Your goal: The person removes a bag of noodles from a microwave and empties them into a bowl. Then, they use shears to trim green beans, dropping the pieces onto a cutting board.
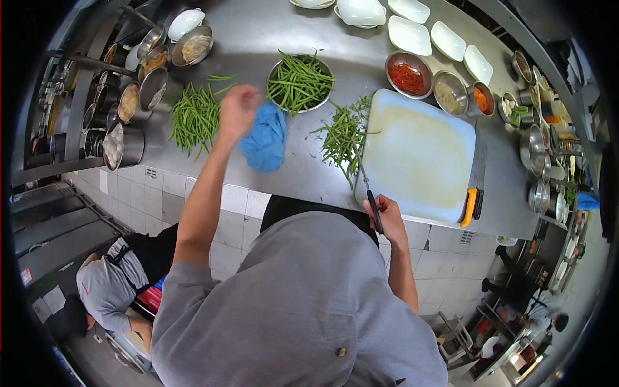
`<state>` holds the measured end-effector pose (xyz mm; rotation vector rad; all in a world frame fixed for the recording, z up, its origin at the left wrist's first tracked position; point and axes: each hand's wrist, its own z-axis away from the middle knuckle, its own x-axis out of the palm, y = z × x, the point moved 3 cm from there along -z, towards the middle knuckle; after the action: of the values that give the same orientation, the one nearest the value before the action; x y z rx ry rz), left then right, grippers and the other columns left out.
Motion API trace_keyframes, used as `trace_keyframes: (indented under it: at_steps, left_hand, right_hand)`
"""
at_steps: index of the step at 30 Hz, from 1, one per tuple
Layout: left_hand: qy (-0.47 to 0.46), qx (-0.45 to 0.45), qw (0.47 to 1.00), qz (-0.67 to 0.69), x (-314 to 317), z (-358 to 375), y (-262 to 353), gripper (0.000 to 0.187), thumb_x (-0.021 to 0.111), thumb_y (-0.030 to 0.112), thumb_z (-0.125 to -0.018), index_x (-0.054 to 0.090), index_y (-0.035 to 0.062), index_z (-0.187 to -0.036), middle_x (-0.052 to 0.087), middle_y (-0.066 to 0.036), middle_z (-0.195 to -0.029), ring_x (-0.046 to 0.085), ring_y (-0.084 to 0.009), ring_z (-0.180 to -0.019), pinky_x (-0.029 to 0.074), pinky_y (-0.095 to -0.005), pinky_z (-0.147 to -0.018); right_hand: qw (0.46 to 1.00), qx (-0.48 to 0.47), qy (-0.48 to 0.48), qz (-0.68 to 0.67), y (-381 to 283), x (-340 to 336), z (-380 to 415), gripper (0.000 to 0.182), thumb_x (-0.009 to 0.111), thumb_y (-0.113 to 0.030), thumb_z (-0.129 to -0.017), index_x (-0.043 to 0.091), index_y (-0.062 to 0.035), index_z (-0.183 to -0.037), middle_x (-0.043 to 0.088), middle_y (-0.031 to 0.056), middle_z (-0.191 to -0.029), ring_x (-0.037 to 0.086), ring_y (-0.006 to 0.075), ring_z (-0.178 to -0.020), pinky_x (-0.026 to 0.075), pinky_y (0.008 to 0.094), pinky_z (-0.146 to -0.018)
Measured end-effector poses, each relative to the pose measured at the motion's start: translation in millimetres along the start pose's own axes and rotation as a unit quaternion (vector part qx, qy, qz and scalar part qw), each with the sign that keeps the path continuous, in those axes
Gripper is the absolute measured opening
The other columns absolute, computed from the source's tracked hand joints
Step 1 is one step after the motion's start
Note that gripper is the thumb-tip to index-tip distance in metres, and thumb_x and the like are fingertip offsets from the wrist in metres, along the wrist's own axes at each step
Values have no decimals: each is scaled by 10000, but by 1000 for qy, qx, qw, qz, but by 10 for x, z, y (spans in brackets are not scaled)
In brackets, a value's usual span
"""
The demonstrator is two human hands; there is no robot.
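Note:
My left hand (pixel 240 111) is blurred by motion above the steel table, between a pile of green beans (pixel 195 116) and a metal bowl of green beans (pixel 300 82). A crumpled blue cloth (pixel 264 137) lies just beside it. In my right hand (pixel 387 216) is the black handle of a small knife (pixel 369 193), at the table's front edge. Its blade points away from me, toward a heap of bean trimmings (pixel 345 137) along the left side of the white cutting board (pixel 416 155).
Two larger knives (pixel 477 187) lie right of the board. Bowls of red strips (pixel 407 75) and orange pieces (pixel 481 100) stand behind it, near white dishes (pixel 409 35). Metal pots (pixel 122 145) line the left. Another person (pixel 109 277) is at lower left.

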<state>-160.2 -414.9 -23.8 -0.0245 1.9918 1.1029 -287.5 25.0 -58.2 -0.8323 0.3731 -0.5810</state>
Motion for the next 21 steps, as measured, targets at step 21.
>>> trace_keyframes:
  at_steps: [21]
  left_hand:
    - [-82,-183,865,460,613,-345,708,107,630,19,-941,629,17,-1048,684,-87,-994,669,-165,-896,556,-295,-776]
  right_hand:
    - [998,-28,-13,-54,-11,35,212,440,770,-355,-890,462,-103,-703,479,-38,-558,458,45,-442,357,212,-415]
